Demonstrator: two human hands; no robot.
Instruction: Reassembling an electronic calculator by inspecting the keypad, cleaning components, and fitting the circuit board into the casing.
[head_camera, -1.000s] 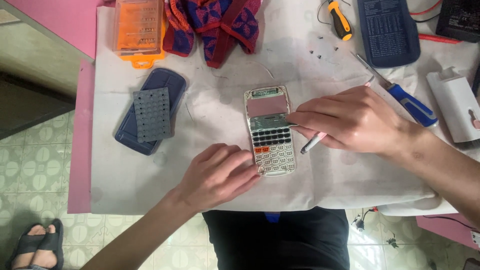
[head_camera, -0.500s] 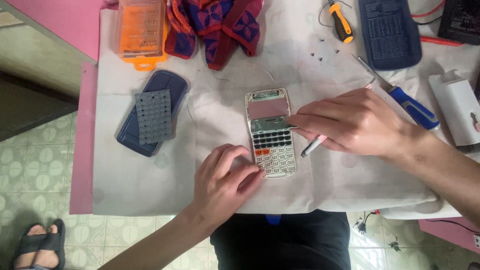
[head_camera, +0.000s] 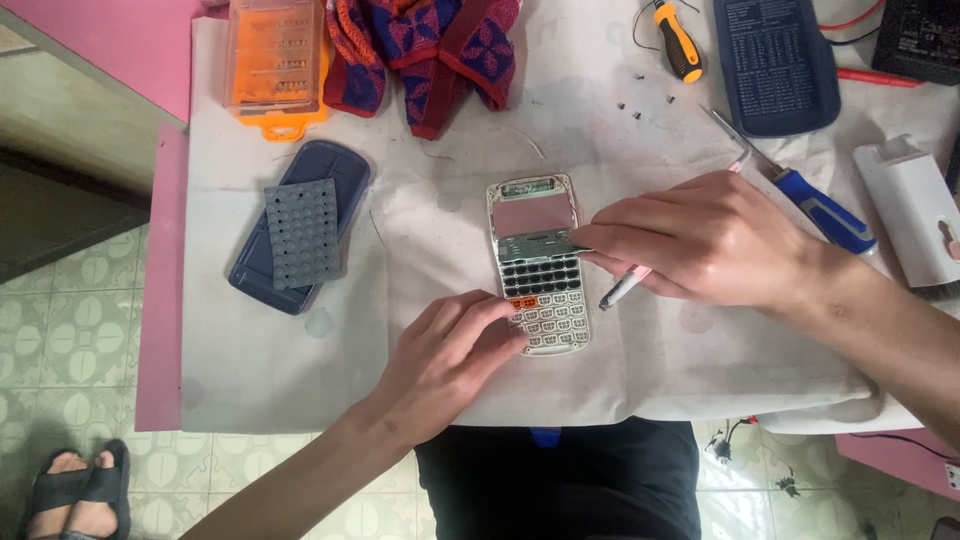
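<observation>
Head view: calculator front shell (head_camera: 540, 265) lies mid-surface on white cloth (head_camera: 300, 350). Left hand (head_camera: 450, 355), fingers flat, pins its lower corner steady. Right hand (head_camera: 700, 240) pinches the display edge, pen-like tool (head_camera: 622, 290) tucked beneath.

Pen-like tool (head_camera: 622, 289) mostly under right hand (head_camera: 705, 240), perhaps a screwdriver.

I log one orange lidded case (head_camera: 275, 62) at the desk's far left corner, one pinkish rectangular screen window (head_camera: 533, 213) atop the opened calculator, and one dark blue printed label panel (head_camera: 775, 62) far right.
</observation>
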